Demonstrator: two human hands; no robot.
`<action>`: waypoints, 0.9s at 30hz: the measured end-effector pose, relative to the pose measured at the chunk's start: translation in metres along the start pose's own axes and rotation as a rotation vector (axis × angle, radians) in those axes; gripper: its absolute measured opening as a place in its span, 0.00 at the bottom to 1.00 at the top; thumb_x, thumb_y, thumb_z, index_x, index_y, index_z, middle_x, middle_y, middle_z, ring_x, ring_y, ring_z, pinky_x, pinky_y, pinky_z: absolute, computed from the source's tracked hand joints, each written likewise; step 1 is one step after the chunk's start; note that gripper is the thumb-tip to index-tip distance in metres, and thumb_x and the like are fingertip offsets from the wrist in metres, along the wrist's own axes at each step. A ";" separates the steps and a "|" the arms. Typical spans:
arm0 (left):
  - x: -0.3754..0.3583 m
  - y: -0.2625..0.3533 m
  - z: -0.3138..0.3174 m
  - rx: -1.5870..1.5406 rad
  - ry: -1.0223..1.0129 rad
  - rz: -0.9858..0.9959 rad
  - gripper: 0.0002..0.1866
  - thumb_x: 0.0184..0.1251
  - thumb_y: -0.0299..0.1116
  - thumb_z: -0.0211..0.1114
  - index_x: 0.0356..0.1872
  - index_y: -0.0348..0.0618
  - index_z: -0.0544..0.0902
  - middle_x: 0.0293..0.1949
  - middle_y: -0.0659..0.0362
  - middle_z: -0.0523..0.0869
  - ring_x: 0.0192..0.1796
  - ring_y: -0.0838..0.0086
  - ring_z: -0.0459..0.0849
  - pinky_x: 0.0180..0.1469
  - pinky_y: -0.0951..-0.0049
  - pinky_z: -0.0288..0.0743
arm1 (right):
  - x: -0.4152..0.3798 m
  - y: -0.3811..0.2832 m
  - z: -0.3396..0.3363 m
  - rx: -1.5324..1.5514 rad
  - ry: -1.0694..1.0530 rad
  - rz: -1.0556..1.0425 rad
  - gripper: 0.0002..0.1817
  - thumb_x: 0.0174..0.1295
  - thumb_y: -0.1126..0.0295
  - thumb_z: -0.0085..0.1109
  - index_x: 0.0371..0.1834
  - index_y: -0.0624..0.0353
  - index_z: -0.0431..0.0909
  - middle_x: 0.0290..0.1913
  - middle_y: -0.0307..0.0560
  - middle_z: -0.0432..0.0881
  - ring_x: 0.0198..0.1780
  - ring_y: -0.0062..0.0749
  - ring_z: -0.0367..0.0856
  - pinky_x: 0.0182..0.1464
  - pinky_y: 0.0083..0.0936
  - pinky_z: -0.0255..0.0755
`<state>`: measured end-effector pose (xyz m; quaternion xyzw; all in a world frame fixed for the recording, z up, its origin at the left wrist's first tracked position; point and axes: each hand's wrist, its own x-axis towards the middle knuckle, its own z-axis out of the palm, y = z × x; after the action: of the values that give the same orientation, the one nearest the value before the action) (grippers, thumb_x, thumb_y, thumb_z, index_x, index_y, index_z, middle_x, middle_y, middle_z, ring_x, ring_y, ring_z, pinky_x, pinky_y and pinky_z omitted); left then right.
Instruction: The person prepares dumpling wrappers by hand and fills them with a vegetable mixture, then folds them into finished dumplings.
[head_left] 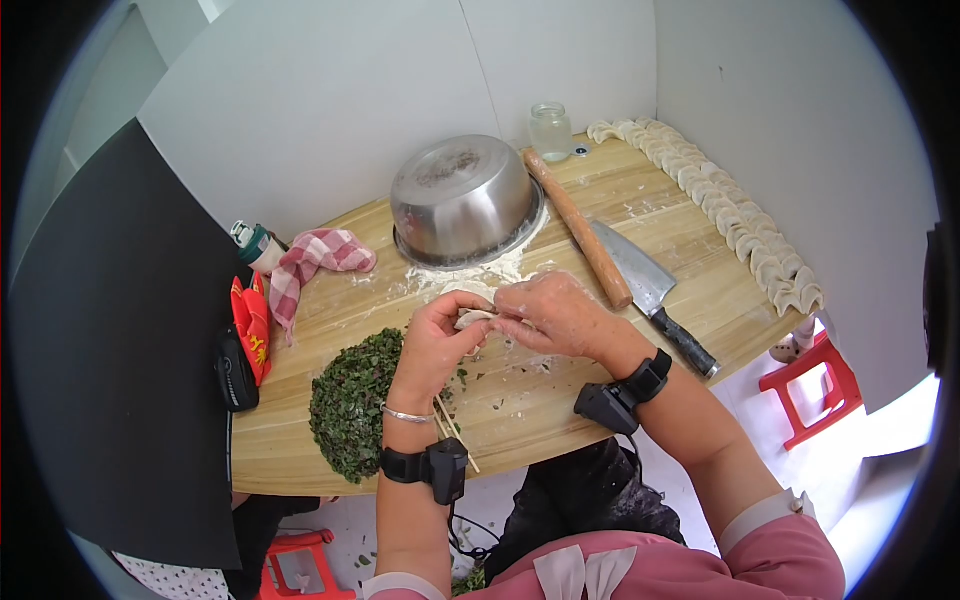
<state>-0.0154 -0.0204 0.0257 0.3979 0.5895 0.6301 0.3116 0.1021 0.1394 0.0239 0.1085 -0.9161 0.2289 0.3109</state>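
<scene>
Between my two hands, over the wooden table (560, 440), is a pale dumpling (473, 318) with its edges being pinched. My left hand (436, 342) cups it from the left, thumb and fingers closed around it. From the right, my right hand (555, 315) presses its fingertips against the dough edge. A large mound of chopped greens (350, 405) lies beside my left forearm, which hides part of it. A pair of chopsticks (457, 437) sticks out by that wrist. Loose flour (495, 270) is scattered just beyond my hands.
An upturned metal basin (460, 200) stands at the back, with a rolling pin (580, 230) and a cleaver (635, 270) to its right. Rows of dumplings (735, 225) line the right edge. A glass jar (550, 132), checked cloth (315, 262), bottle (258, 247) and black case (236, 370) stand around.
</scene>
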 end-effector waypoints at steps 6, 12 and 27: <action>0.001 -0.001 0.000 0.001 0.031 0.049 0.10 0.58 0.18 0.62 0.42 0.35 0.79 0.34 0.65 0.81 0.30 0.87 0.75 0.30 0.86 0.69 | 0.001 0.001 0.003 0.014 0.077 -0.069 0.11 0.57 0.62 0.62 0.31 0.56 0.73 0.24 0.48 0.77 0.28 0.49 0.79 0.30 0.39 0.70; 0.002 -0.004 -0.001 0.020 0.005 0.084 0.11 0.58 0.16 0.62 0.43 0.35 0.80 0.37 0.63 0.82 0.36 0.85 0.79 0.36 0.85 0.73 | -0.001 -0.005 -0.006 -0.108 0.051 0.044 0.14 0.57 0.56 0.62 0.36 0.54 0.75 0.23 0.47 0.77 0.28 0.47 0.79 0.30 0.38 0.71; 0.004 -0.006 0.004 0.071 -0.037 0.132 0.16 0.59 0.15 0.59 0.49 0.35 0.75 0.44 0.59 0.80 0.41 0.83 0.78 0.40 0.85 0.73 | 0.000 -0.001 -0.001 0.022 -0.051 -0.019 0.07 0.59 0.67 0.60 0.37 0.56 0.76 0.25 0.49 0.78 0.30 0.49 0.79 0.31 0.39 0.72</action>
<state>-0.0144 -0.0141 0.0205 0.4583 0.5780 0.6207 0.2658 0.1031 0.1387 0.0249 0.1265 -0.9201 0.2333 0.2881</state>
